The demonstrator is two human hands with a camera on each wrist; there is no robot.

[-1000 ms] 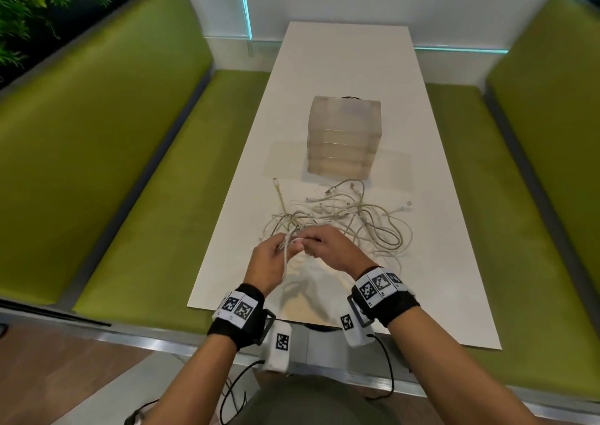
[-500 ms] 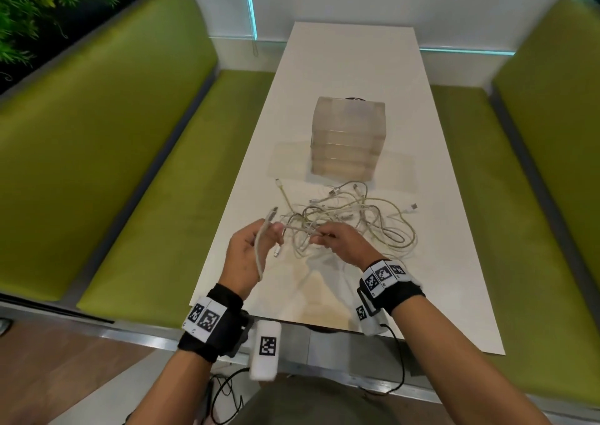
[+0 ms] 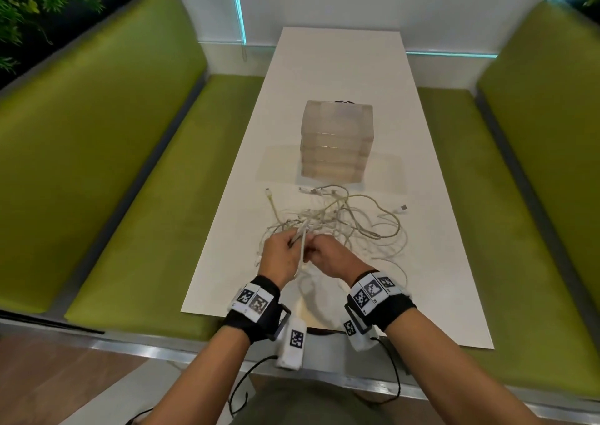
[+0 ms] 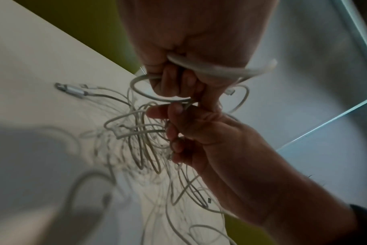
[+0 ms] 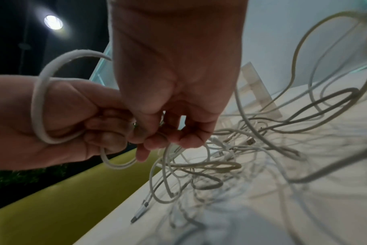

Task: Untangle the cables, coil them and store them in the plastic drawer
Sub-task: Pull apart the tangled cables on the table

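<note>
A tangle of white cables [image 3: 344, 223] lies on the white table [image 3: 341, 67], in front of a translucent plastic drawer unit [image 3: 336, 142]. My left hand [image 3: 282, 252] grips a white cable [image 4: 216, 68] whose loops pass around its curled fingers [image 4: 168, 82]. My right hand [image 3: 328, 257] meets it from the right and pinches the same cable [image 5: 40, 102] between thumb and fingertips [image 5: 155, 140]. Both hands hover just above the near edge of the tangle [image 5: 220, 165]. The drawers look closed.
Green bench seats [image 3: 113, 165] run along both sides of the narrow table. A metal-tipped plug [image 4: 70, 90] lies on the table at the left of the tangle, another plug [image 3: 403, 208] at its right. A flat clear sheet [image 3: 386, 171] lies under the drawer unit.
The hands, apart half a second ago with a cable stretched between them, have come together again. A loop of cable now lies around the left hand's fingers.
</note>
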